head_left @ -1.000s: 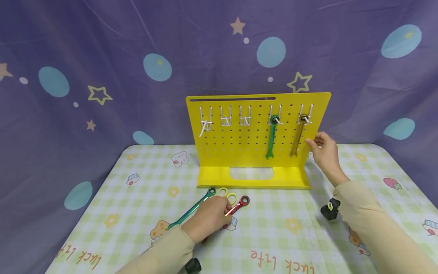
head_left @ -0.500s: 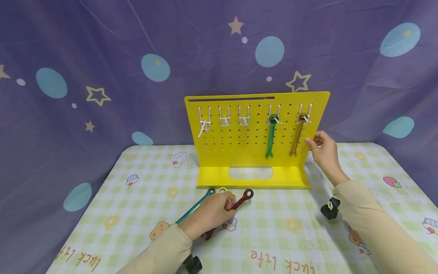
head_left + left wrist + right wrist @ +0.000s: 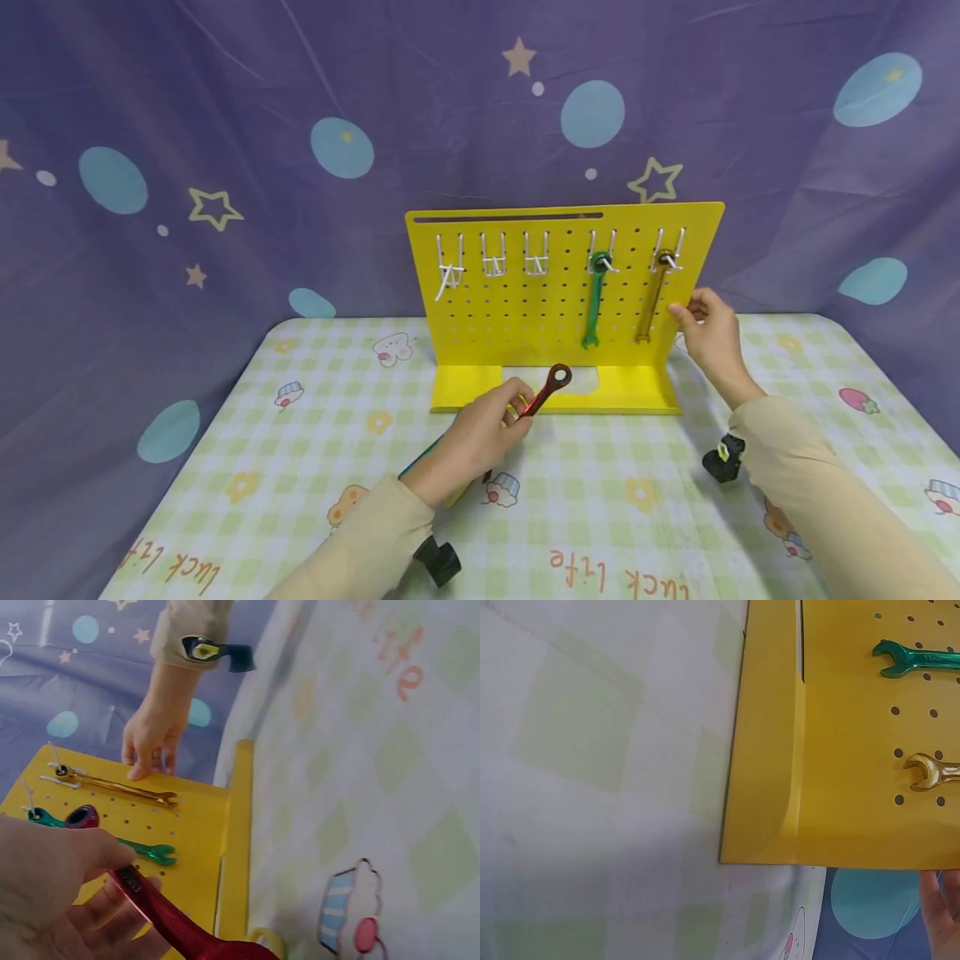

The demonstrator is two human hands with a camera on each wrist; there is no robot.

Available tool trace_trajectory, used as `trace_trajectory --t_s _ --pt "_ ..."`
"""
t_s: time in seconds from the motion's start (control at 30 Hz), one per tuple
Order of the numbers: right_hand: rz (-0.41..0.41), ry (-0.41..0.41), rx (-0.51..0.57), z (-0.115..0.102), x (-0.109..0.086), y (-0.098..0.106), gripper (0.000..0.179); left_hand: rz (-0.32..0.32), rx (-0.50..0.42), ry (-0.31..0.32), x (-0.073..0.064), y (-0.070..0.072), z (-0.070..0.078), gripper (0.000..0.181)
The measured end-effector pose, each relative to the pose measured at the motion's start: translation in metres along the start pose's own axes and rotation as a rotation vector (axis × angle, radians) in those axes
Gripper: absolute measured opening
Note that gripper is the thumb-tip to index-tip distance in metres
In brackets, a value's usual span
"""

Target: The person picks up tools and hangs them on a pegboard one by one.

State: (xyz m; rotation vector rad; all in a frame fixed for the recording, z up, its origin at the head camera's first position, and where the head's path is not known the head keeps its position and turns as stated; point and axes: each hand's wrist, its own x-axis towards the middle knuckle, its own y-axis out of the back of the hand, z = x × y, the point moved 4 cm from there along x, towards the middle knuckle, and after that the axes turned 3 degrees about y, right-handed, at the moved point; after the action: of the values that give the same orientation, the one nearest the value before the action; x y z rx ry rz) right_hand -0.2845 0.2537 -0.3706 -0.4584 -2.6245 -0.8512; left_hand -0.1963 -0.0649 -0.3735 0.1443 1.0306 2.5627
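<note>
My left hand (image 3: 483, 429) pinches a red wrench (image 3: 557, 382) between thumb and fingers, its ring end pointing up towards the yellow pegboard (image 3: 517, 333). The left wrist view shows the red wrench's shaft (image 3: 161, 911) crossing under the thumb. My right hand (image 3: 708, 333) grips the pegboard's right edge, thumb on the front face. A green wrench (image 3: 595, 304) and a gold wrench (image 3: 652, 304) hang by their ring ends from hooks on the right half. A teal wrench (image 3: 422, 456) lies on the table, mostly hidden by my left hand.
Three white hooks (image 3: 493, 257) with nothing on them stick out from the board's left half. Part of a yellow scissors handle (image 3: 268, 941) shows in the left wrist view. The checked tablecloth (image 3: 585, 533) spreads around the board; a purple curtain (image 3: 450, 100) hangs behind.
My left hand has lifted the red wrench off the table and carried it up and right towards the board. The right hand has stayed on the board's edge.
</note>
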Motion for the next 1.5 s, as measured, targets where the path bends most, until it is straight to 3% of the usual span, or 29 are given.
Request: trace_trajectory --t_s 0.33,0.57,0.83,1.07,1.5 --pt "-0.003 -0.008 -0.002 0.001 -0.001 0.0 0.029 0.134 -0.089 -0.02 0.009 0.017 0.017 0.02" --pt "-0.01 -0.011 -0.016 0.0 -0.001 0.0 0.031 0.232 -0.175 -0.041 0.023 0.029 0.027 0.022" --pt "0.002 0.0 -0.015 0.001 0.0 -0.001 0.03 0.283 -0.247 -0.075 0.039 0.037 0.032 0.02" --pt "0.025 0.007 -0.018 0.002 0.001 -0.002 0.028 0.34 -0.25 -0.086 0.049 0.04 0.03 0.019" --pt "0.013 0.011 -0.031 0.001 0.0 -0.002 0.029 0.354 -0.253 -0.062 0.066 0.043 0.025 0.02"
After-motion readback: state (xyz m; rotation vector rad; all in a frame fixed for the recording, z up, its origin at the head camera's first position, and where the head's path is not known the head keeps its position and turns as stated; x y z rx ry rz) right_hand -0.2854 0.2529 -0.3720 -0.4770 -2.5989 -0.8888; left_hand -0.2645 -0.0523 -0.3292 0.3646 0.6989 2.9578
